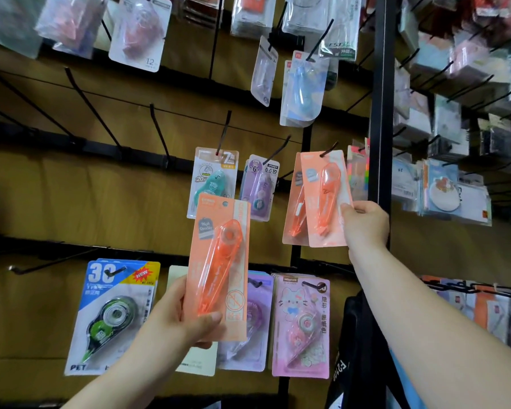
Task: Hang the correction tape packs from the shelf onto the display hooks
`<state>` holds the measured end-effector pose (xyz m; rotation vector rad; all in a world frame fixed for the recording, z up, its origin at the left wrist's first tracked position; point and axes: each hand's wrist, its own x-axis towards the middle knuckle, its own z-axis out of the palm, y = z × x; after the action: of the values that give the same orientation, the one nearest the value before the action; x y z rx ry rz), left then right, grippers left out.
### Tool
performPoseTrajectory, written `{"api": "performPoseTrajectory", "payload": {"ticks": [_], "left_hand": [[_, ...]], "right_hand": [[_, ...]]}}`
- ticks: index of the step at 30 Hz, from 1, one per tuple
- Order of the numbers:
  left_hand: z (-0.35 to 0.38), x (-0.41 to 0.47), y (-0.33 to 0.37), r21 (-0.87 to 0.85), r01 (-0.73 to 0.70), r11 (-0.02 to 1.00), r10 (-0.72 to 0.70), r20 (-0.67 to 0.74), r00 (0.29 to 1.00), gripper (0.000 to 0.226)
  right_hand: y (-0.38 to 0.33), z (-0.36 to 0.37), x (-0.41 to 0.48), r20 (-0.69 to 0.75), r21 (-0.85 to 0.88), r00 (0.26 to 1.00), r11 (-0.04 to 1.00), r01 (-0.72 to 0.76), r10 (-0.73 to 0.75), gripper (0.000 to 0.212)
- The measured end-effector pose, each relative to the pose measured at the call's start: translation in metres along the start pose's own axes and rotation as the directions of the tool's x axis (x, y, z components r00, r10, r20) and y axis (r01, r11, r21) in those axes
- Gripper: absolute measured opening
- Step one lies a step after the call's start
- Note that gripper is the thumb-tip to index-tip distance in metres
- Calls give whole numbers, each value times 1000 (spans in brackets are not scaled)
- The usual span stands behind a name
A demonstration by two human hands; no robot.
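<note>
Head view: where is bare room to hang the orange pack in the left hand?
Bare hooks run left of the teal pack; another hook sits left of the blue pack. Crowded: around the orange packs at the right hand, and the bottom row.

**2 hands raised, each gripping 1 pack**

The left hand (pixel 186 317) was held up in front of the body, forearm rising from the lower left, thumb laid across the front of the orange pack (pixel 219 270) and fingers curled behind it. The right arm stretched up and forward from the lower right, forearm bare. The right hand (pixel 366 222) pinched the lower right edge of the hanging pack (pixel 325 202), thumb in front.
</note>
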<state>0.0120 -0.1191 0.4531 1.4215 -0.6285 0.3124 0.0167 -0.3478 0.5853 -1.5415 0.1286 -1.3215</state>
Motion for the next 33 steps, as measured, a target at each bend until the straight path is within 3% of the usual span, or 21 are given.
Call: {"api": "performPoseTrajectory", "payload": {"ticks": [4, 9, 13, 16, 18, 20, 23, 25, 29, 33], "left_hand": [[-7, -2, 2, 11, 17, 1000, -17, -9, 1000, 39], [-17, -3, 3, 26, -20, 999, 20, -6, 1000, 34], [-16, -3, 7, -7, -37, 999, 37, 9, 999, 33], [-8, -5, 10, -18, -52, 998, 53, 32, 998, 38], [-1, -7, 11, -31, -71, 997, 73, 48, 996, 38], [5, -6, 10, -36, -88, 995, 90, 49, 995, 39], [13, -3, 6, -39, -99, 994, 100, 28, 995, 40], [18, -1, 4, -48, -110, 993, 111, 19, 994, 40], [25, 1, 1, -3, -129, 992, 129, 4, 992, 31], [25, 2, 3, 321, -232, 918, 294, -163, 942, 21]], "right_hand": [[5, 13, 2, -1, -163, 998, 984, 67, -68, 35], [9, 19, -3, 29, -289, 999, 957, 22, -14, 42], [18, 18, -16, 81, -402, 974, 887, 226, -211, 52], [19, 18, -34, 106, -386, 940, 858, 339, -323, 55], [14, 17, -49, 197, -295, 926, 881, 370, -323, 47], [7, 15, -68, 381, -111, 900, 956, 272, -212, 35], [2, 9, -95, 675, -6, 733, 992, 123, -87, 24], [6, 8, -102, 736, 26, 671, 994, 110, -93, 14], [8, 4, -97, 686, 50, 725, 998, 43, -65, 22], [10, -5, -81, 504, 96, 858, 994, 58, -99, 25]]}}
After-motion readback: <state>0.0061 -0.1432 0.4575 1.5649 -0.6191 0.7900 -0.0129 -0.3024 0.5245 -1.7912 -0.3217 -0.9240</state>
